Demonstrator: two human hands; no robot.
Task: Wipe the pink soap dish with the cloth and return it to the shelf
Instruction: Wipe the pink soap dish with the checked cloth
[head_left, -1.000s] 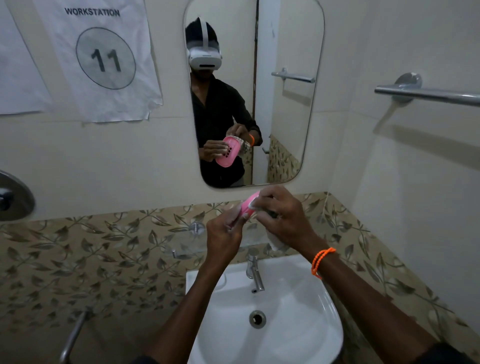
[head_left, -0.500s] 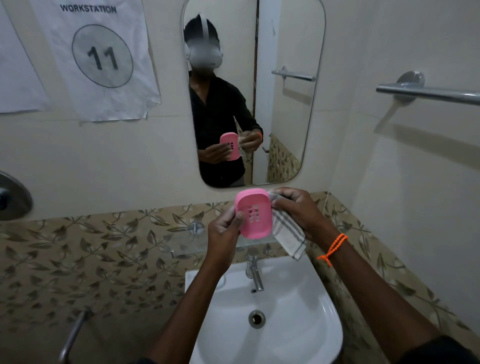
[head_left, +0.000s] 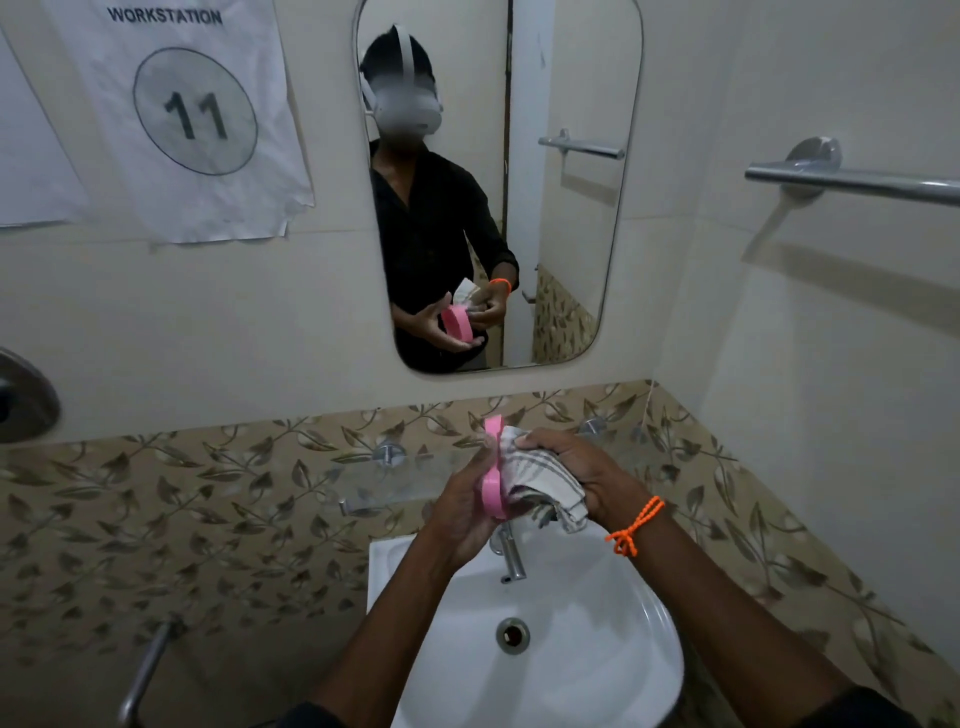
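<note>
The pink soap dish (head_left: 492, 486) stands on edge above the sink, turned so I see only its rim. My left hand (head_left: 460, 512) grips it from the left, thumb on the upper rim. A white cloth with grey stripes (head_left: 540, 486) is bunched against the dish's right face, and my right hand (head_left: 582, 473) presses it there. An orange thread band circles my right wrist. The clear glass shelf (head_left: 374, 486) runs along the tiled wall just behind and left of my hands, on chrome mounts. The mirror (head_left: 571, 234) reflects the same hold.
A white washbasin (head_left: 597, 670) with a chrome tap (head_left: 511, 558) lies directly under my hands. A steel towel bar (head_left: 852, 179) juts from the right wall. A paper sign reading "WORKSTATION 11" (head_left: 195, 111) hangs left of the mirror. A chrome pipe (head_left: 148, 670) stands at the lower left.
The dish, shown face-on half a second ago, has turned edge-on and dropped slightly. The hanging cloth is now gathered and pressed against the dish by my right hand.
</note>
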